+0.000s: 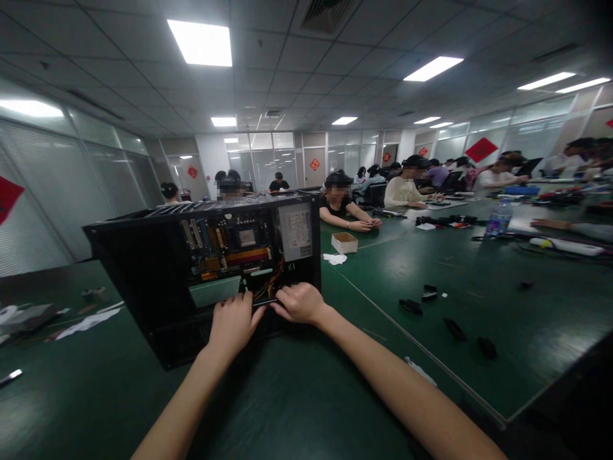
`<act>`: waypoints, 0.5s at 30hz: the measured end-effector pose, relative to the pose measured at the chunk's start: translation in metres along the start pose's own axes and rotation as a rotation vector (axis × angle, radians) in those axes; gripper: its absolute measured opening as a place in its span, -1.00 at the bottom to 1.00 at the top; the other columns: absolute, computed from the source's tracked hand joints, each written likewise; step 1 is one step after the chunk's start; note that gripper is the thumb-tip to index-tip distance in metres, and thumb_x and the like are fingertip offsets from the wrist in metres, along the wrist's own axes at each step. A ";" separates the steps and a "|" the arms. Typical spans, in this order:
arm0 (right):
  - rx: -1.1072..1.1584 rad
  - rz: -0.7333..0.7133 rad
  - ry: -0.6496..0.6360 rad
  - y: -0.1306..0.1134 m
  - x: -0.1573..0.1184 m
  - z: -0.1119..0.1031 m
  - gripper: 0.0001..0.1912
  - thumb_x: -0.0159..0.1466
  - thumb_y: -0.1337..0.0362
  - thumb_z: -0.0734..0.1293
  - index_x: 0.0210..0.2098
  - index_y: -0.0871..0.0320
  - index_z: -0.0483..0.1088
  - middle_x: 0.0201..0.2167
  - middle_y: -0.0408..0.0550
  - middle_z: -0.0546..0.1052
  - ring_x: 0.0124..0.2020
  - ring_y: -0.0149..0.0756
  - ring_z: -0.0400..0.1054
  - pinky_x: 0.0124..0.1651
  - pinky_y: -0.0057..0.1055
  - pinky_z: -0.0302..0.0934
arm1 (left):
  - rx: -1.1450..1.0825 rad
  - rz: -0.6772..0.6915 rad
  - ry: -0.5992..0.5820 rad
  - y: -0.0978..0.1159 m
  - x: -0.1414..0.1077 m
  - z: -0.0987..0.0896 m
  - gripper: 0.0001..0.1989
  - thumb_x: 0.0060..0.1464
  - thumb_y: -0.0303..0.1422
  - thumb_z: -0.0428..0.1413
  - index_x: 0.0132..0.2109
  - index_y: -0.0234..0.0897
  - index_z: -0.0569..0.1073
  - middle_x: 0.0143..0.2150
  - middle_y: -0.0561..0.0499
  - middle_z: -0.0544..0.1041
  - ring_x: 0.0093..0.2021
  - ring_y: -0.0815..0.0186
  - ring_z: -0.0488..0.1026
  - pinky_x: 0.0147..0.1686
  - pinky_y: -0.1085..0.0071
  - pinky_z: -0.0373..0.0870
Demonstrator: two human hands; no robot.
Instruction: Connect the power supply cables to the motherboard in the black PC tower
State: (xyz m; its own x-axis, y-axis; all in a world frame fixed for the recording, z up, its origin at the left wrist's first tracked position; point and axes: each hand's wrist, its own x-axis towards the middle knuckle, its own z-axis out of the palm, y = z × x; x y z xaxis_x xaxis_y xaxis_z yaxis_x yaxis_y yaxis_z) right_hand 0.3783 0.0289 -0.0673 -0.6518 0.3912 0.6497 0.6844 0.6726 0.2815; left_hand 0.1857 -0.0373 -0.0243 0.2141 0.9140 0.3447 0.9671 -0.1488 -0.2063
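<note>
An open black computer case (pixel 138 281) stands on the green table, its open side facing me. Inside it show a motherboard (pixel 230 239), a silver power supply with a label (pixel 295 231) and a bundle of thin coloured wires (pixel 274 281). My left hand (pixel 235 319) is closed at the lower front of the opening, fingers curled over an edge there. Close to its right, my right hand (pixel 297 303) is closed too, near the wires. A thin strip shows between the two hands; what exactly each one grips is too small to make out.
Behind the case to the right are an open cardboard box (pixel 345 243) and white paper (pixel 334 259). Small black parts (pixel 454 329) lie on the right of the table (pixel 383 383). A bottle (pixel 499 217) stands farther off. Several people sit around.
</note>
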 end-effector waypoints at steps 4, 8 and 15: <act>-0.004 0.000 -0.008 0.000 0.000 -0.001 -0.59 0.42 0.07 0.09 -0.32 0.21 0.40 -0.41 -0.01 0.53 -0.43 -0.31 0.40 -0.43 -0.37 -0.01 | 0.012 -0.014 0.037 0.001 0.000 0.001 -0.57 0.29 -0.08 -0.14 -0.05 -0.35 0.39 -0.10 -0.27 0.52 -0.10 -0.01 0.48 -0.14 0.16 0.30; 0.002 -0.006 0.008 0.000 -0.001 -0.002 -0.58 0.42 0.08 0.09 -0.33 0.20 0.42 -0.42 -0.01 0.53 -0.45 -0.31 0.38 -0.44 -0.37 -0.01 | -0.014 0.017 -0.017 -0.002 0.002 -0.001 -0.53 0.30 -0.07 -0.17 -0.01 -0.37 0.39 -0.20 -0.26 0.55 -0.20 -0.01 0.53 -0.16 0.15 0.32; 0.016 -0.015 0.011 0.002 -0.002 -0.001 -0.57 0.41 0.07 0.10 -0.34 0.21 0.44 -0.43 -0.02 0.53 -0.46 -0.33 0.37 -0.44 -0.37 -0.03 | -0.050 0.064 -0.090 -0.009 0.005 -0.004 -0.57 0.30 -0.07 -0.15 -0.04 -0.28 0.44 -0.24 -0.21 0.60 -0.24 0.02 0.56 -0.26 0.25 0.37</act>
State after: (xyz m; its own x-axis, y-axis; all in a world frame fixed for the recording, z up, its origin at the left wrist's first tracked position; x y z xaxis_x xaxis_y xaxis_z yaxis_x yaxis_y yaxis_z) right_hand 0.3815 0.0289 -0.0669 -0.6580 0.3743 0.6534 0.6693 0.6883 0.2797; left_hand 0.1786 -0.0327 -0.0168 0.2645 0.9319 0.2483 0.9580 -0.2243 -0.1787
